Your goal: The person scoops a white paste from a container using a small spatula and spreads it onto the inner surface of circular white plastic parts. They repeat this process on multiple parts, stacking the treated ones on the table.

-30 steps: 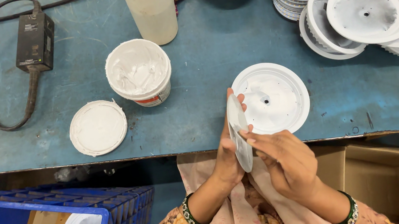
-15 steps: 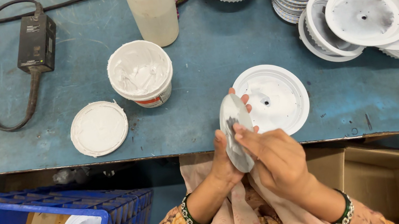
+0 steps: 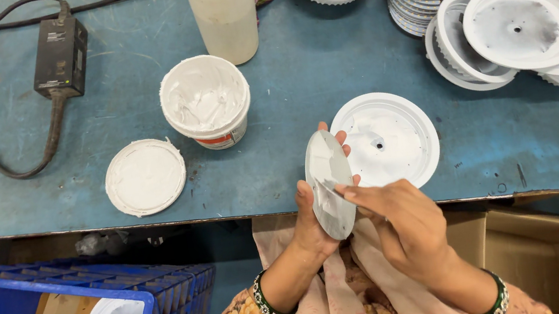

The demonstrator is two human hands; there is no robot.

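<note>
Left hand (image 3: 313,216) clamps the round metal disc (image 3: 330,185) upright at the table's near edge; right hand (image 3: 395,225) spreads what looks like white paste with one fingertip, holding nothing. Disc could slip, smearing the white housing (image 3: 399,140) just right.

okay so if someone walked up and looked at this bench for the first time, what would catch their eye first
Probably the round grey disc held on edge over the table's near edge: the left hand grips it from behind while the right hand puts a fingertip to its face. Just behind it lies a white round housing, and to the left an open tub of white paste with its lid beside it.
</note>
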